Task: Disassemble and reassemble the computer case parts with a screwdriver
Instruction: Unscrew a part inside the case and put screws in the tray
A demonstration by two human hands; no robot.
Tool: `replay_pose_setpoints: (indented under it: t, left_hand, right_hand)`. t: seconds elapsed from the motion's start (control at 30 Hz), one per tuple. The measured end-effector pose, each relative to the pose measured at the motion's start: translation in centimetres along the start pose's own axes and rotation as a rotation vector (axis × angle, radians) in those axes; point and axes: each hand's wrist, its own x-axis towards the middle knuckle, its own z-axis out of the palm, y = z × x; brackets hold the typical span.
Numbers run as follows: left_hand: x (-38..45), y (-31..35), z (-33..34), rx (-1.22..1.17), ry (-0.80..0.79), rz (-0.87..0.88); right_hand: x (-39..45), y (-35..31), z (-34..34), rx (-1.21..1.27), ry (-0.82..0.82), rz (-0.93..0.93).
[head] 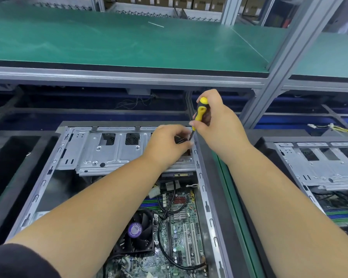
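Green-matted shelving above the table [235,189]; open computer case [204,197] below: right hand [219,125] gripped the yellow screwdriver [201,111], shaft angled down-left to the drive cage [109,155] corner, where the nearer left hand [167,145] pinched something unidentifiable at the tip.

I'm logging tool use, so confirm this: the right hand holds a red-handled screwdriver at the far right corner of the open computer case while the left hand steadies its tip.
Not quite: the screwdriver handle is yellow and black, not red, as the head view shows. The right hand does hold it at the far right corner of the open computer case, with the left hand at its tip.
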Motion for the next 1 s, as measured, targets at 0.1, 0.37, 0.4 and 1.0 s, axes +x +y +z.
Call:
replay_pose_setpoints:
  t: [0.1, 0.37, 0.4, 1.0]
  left_hand:
    - [0.4, 1.5, -0.7, -0.231, 0.061, -0.011]
    - [1.2, 2.2, -0.8, -0.319, 0.028, -0.042]
    - [1.2, 2.1, -0.7, -0.311, 0.022, -0.041]
    - [1.7, 4.0, -2.0, -0.275, 0.012, -0.007]
  right_hand:
    - [0.7, -0.3, 0.4, -0.089, 0.042, 0.014]
    - [1.2, -0.4, 0.3, -0.037, 0.008, 0.066]
    - [1.1, -0.5, 0.0, 0.102, -0.018, 0.075]
    - [1.0, -0.8, -2.1, 0.372, -0.031, 0.031]
